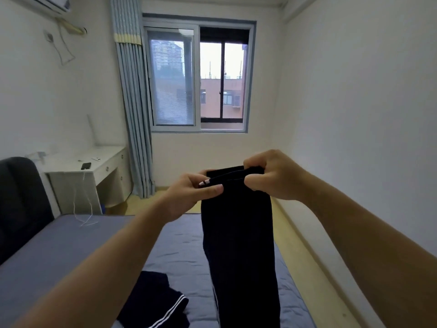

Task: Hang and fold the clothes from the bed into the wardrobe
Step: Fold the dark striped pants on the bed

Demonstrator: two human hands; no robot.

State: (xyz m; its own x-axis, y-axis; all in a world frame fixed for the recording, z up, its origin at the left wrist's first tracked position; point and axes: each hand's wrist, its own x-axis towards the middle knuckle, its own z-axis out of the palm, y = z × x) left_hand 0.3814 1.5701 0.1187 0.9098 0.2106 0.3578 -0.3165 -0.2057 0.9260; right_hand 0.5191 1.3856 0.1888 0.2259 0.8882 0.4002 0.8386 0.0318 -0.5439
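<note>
Above the bed (59, 252), left hand (189, 197) and right hand (276, 178) pinch dark trousers (238, 245), their lower end cut off.

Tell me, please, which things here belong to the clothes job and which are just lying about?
For the job:
- dark trousers, gripped at the top by the left hand and right hand
- striped dark garment, lying on the bed

Lying about:
- desk
- phone on it
- curtain
- window
</note>
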